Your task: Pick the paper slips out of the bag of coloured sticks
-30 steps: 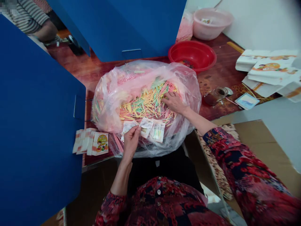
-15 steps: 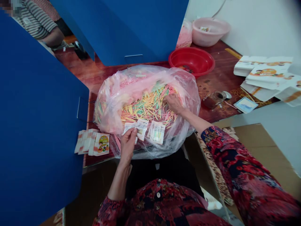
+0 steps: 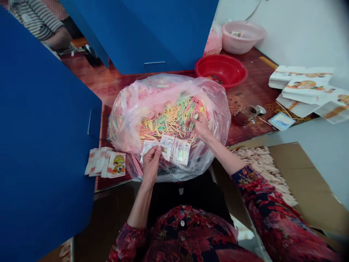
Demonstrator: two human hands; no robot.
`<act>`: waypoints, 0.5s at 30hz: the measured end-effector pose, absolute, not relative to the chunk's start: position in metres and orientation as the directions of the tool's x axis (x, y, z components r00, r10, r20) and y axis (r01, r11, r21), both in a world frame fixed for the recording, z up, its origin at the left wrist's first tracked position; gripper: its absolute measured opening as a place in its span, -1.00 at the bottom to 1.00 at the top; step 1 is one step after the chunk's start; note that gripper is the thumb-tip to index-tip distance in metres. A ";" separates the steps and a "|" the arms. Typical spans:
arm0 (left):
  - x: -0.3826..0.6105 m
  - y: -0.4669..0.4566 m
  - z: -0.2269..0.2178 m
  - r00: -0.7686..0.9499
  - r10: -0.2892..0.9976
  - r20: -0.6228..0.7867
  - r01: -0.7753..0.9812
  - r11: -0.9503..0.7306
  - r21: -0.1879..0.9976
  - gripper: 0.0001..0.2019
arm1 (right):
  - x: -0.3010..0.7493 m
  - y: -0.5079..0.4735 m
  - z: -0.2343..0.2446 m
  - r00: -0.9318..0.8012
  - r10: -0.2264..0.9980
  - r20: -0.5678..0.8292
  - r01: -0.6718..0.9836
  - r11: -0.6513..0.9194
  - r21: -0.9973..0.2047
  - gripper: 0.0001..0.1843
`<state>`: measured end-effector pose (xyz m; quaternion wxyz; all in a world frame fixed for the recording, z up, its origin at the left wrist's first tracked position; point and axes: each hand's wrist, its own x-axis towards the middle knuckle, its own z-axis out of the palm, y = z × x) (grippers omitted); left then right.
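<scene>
A large clear plastic bag (image 3: 128, 120) lies open on the table, full of thin coloured sticks (image 3: 169, 120) in yellow, green and pink. My left hand (image 3: 151, 165) pinches a small fan of printed paper packets (image 3: 170, 149) at the bag's near edge. My right hand (image 3: 200, 127) is inside the bag, fingers closed on a few sticks lifted off the pile.
A row of filled packets (image 3: 106, 165) lies left of the bag. A red bowl (image 3: 220, 69), a pink basin (image 3: 242, 34), a small jar (image 3: 247, 114) and stacks of printed bags (image 3: 308, 87) stand behind and right. Blue dividers (image 3: 40, 145) wall the left; a cardboard box (image 3: 297, 178) sits right.
My right hand has drawn back slightly towards me and closed on a few sticks. My left hand and the packets stay in place.
</scene>
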<state>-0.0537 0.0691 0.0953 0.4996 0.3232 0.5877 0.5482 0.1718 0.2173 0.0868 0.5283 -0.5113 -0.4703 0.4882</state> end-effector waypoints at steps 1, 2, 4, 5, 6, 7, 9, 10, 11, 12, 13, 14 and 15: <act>-0.053 0.069 0.096 -0.290 0.929 -0.231 -0.160 0.191 0.968 -0.59 | 0.170 0.212 0.084 0.057 0.998 0.038 0.046 0.036 -0.998 -0.68; -0.053 0.068 0.096 -0.288 0.930 -0.230 -0.154 0.192 0.969 -0.60 | 0.169 0.206 0.081 0.029 0.997 0.070 0.112 0.066 -0.992 -0.64; -0.053 0.068 0.096 -0.286 0.931 -0.228 -0.145 0.193 0.970 -0.61 | 0.167 0.195 0.076 -0.046 0.992 0.120 0.196 0.127 -0.972 -0.56; -0.053 0.067 0.096 -0.286 0.932 -0.223 -0.140 0.190 0.972 -0.62 | 0.166 0.191 0.074 -0.079 0.986 0.146 0.218 0.160 -0.963 -0.54; -0.052 0.067 0.096 -0.288 0.933 -0.216 -0.136 0.184 0.974 -0.62 | 0.165 0.188 0.072 -0.101 0.980 0.173 0.234 0.192 -0.953 -0.52; -0.052 0.067 0.096 -0.292 0.933 -0.209 -0.135 0.176 0.975 -0.63 | 0.165 0.186 0.069 -0.121 0.973 0.197 0.250 0.221 -0.942 -0.51; -0.050 0.068 0.097 -0.305 0.930 -0.205 -0.143 0.168 0.975 -0.63 | 0.165 0.185 0.066 -0.159 0.964 0.216 0.279 0.253 -0.926 -0.56; -0.049 0.068 0.098 -0.309 0.928 -0.209 -0.151 0.169 0.974 -0.64 | 0.165 0.185 0.064 -0.161 0.962 0.219 0.290 0.258 -0.922 -0.61; -0.048 0.068 0.098 -0.310 0.926 -0.216 -0.160 0.173 0.972 -0.64 | 0.165 0.186 0.064 -0.150 0.964 0.221 0.298 0.257 -0.919 -0.67; -0.047 0.068 0.099 -0.308 0.924 -0.226 -0.170 0.180 0.969 -0.64 | 0.164 0.187 0.063 -0.130 0.966 0.222 0.300 0.252 -0.920 -0.74; -0.046 0.068 0.100 -0.303 0.924 -0.234 -0.178 0.187 0.966 -0.64 | 0.164 0.189 0.063 -0.100 0.970 0.221 0.294 0.241 -0.925 -0.80; -0.045 0.068 0.101 -0.301 0.923 -0.240 -0.182 0.191 0.965 -0.64 | 0.164 0.190 0.064 -0.061 0.974 0.219 0.276 0.227 -0.934 -0.85; -0.044 0.068 0.101 -0.303 0.922 -0.242 -0.180 0.194 0.964 -0.64 | 0.163 0.192 0.065 -0.011 0.977 0.212 0.245 0.208 -0.947 -0.89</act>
